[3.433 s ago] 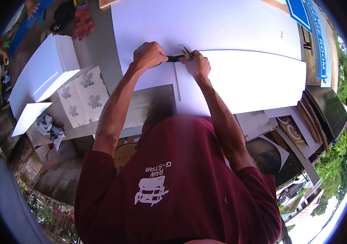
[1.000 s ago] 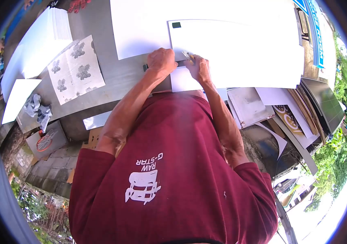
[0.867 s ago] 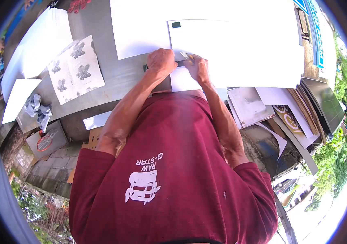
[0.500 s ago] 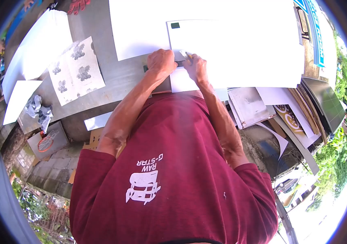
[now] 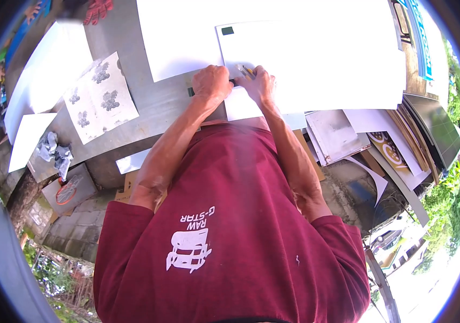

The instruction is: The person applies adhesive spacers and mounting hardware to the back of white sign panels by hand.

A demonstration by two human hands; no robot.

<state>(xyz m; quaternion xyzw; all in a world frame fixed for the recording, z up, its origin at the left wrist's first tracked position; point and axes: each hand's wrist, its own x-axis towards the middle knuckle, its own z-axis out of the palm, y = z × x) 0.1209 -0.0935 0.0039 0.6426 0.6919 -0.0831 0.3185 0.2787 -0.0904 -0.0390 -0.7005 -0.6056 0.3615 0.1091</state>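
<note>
One smooth white rectangular board point(image 5: 321, 59) under two hands.
Your left hand point(image 5: 211, 84) curls down on a dark flat ruler point(image 5: 190, 91); your right hand point(image 5: 260, 86) grips one yellow knife point(image 5: 246, 70).

Your knife point(image 5: 246, 70), straightedge point(image 5: 190, 91) and white sheet point(image 5: 321, 64)
The yellow-and-black knife leans on the dark straightedge, laid flat across the sheet's near-left corner; a small dark patch marks the sheet's far-left corner.
</note>
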